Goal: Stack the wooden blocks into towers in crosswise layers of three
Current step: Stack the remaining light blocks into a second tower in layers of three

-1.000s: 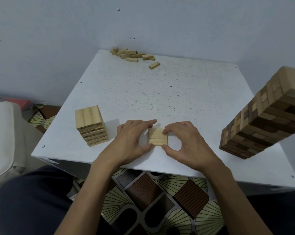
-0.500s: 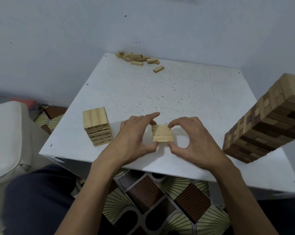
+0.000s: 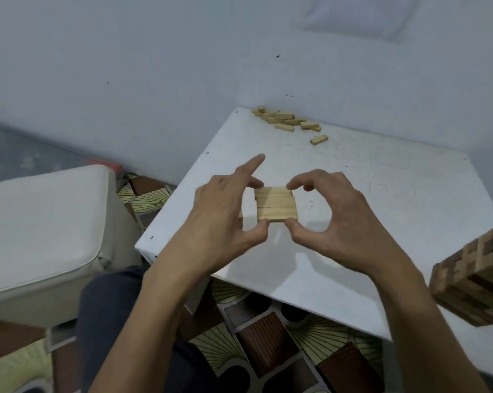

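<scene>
A flat layer of three pale wooden blocks (image 3: 276, 206) is pinched side by side between my left hand (image 3: 225, 222) and my right hand (image 3: 336, 222), thumbs on the near edge and fingers on the far edge. The layer looks raised off the white table (image 3: 381, 180), near its left front part. My left index finger points up and away. The short pale tower seen earlier is hidden behind my left hand. A pile of loose pale blocks (image 3: 287, 120) lies at the table's far left corner, with a single block (image 3: 319, 139) a little nearer.
A tall tower of mixed dark and light blocks (image 3: 477, 282) stands at the table's right front edge, partly cut off. A pale cushioned seat (image 3: 41, 222) sits left of the table. My dark-clothed knee (image 3: 112, 307) and patterned floor lie below.
Both hands have lifted the three-block layer from near the front edge and carried it left. The view has swung left, and the short tower is now covered by my left hand.
</scene>
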A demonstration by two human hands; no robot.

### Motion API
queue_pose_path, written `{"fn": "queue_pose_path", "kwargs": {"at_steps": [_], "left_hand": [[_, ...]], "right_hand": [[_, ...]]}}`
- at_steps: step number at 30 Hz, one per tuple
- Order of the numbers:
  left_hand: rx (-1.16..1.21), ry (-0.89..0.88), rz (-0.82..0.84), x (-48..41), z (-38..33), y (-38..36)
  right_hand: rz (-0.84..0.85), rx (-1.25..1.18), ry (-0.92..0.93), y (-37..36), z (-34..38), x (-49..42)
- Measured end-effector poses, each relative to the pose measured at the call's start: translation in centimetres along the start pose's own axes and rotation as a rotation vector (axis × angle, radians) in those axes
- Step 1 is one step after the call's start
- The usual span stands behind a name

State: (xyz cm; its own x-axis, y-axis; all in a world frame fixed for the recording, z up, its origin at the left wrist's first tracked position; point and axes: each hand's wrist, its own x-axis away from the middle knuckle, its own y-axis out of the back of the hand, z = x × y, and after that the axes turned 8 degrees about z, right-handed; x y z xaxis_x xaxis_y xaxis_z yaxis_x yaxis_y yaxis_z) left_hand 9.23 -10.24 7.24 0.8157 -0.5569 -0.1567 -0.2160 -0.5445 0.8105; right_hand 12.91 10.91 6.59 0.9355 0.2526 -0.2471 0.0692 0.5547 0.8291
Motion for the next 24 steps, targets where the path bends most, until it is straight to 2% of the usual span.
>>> {"fn": "queue_pose_path", "kwargs": {"at_steps": [10,24], "left_hand": [[0.072,0.149,-0.049,1.5,5.8,2.3],[0.087,0.133,-0.022,1.5,7.7,1.0]], "right_hand": [[0.164,-0.104,0.05,-3.7,1.8,-5.7],[0.185,-0.089,0.028,-5.1,1.0,-5.9]]}}
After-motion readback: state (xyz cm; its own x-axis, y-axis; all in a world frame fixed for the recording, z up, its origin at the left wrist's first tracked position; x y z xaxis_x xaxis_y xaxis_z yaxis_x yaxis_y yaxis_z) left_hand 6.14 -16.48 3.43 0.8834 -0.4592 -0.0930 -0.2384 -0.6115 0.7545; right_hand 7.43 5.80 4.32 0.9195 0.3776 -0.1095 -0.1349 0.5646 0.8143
